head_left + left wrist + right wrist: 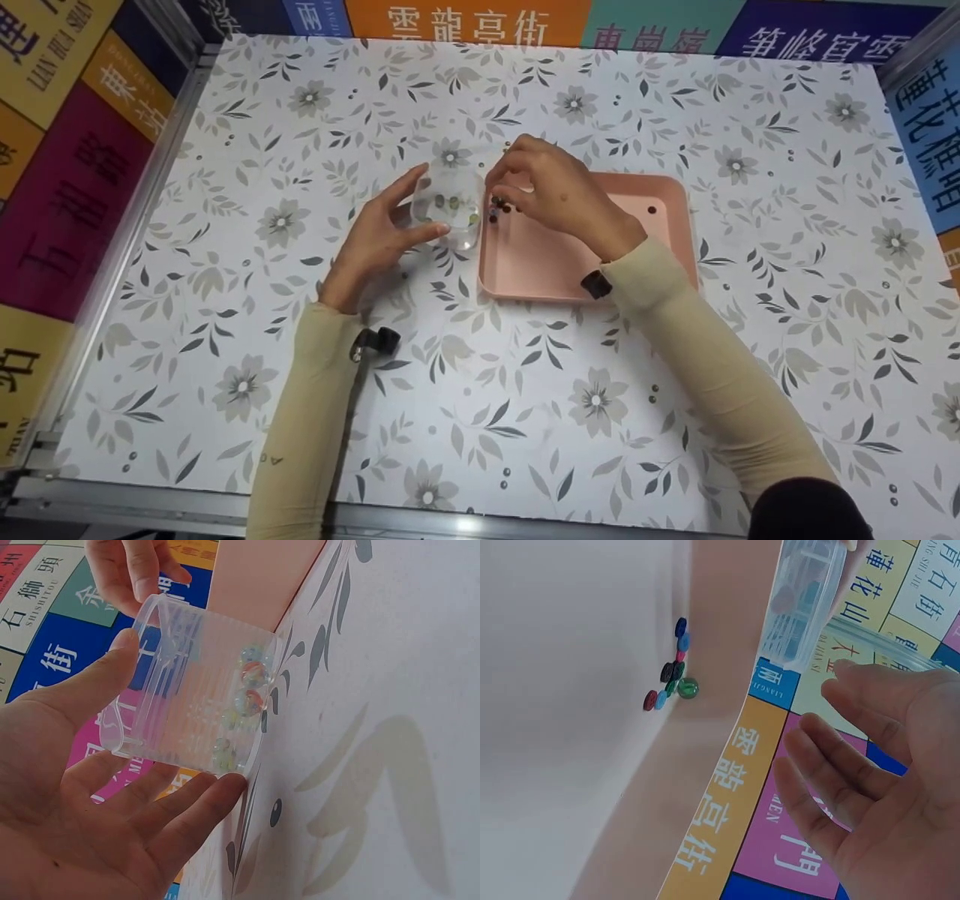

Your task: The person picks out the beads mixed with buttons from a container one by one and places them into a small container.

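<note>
My left hand (377, 234) holds a clear plastic container (187, 690) by its side, thumb at the rim and fingers along the wall and base. Several glass marbles (253, 675) with coloured swirls lie at its bottom. Beside it is a pink tray (540, 266). My right hand (551, 184) hovers over the tray's left side near the container, its fingers loosely bent and spread with nothing between them. Below that hand, a green marble (688, 688) lies among several small coloured buttons (667, 673) in the tray's corner.
One dark button (652, 210) lies apart toward the tray's right side. A white cloth with grey flowers (480, 375) covers the table. Coloured panels with street names (469, 22) stand along the back and sides, and a metal rail (465, 525) runs along the front edge.
</note>
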{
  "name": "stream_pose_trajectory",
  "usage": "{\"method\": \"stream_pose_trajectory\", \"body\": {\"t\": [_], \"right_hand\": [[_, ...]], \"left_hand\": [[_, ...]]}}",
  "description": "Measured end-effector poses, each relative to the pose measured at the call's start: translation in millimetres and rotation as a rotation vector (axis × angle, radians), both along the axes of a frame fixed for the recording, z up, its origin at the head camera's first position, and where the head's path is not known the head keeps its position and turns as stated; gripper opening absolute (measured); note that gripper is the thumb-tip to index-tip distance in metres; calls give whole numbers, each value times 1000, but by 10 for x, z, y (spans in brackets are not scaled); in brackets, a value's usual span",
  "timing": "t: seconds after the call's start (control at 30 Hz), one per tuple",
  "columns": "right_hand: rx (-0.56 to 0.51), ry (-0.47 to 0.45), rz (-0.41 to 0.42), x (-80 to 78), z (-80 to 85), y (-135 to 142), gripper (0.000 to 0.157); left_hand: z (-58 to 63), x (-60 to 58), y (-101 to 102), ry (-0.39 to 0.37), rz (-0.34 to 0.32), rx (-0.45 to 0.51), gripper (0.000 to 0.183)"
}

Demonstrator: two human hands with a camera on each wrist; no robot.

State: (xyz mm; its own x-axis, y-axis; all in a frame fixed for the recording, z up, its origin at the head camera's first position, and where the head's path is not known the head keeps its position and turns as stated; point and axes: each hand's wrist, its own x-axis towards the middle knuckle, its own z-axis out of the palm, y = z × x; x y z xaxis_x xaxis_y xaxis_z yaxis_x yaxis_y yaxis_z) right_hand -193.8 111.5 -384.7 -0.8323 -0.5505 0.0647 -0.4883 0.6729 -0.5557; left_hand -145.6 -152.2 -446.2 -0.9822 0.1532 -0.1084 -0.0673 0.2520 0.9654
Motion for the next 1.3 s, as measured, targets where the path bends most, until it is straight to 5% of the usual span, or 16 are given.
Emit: {"method": "stream_pose_trajectory", "body": {"t": [0.6, 1.07, 1.3], "right_hand": [[-9, 4, -60, -132, -32, 119, 18], [66, -83, -99, -245, -172, 146, 19], [81, -119, -111, -293, -295, 164, 23]], "left_hand": [[6, -8, -1, -22, 13, -80, 90], [-11, 1, -14, -3, 2, -14, 91], [7, 3, 0, 0, 3, -61, 91]]}}
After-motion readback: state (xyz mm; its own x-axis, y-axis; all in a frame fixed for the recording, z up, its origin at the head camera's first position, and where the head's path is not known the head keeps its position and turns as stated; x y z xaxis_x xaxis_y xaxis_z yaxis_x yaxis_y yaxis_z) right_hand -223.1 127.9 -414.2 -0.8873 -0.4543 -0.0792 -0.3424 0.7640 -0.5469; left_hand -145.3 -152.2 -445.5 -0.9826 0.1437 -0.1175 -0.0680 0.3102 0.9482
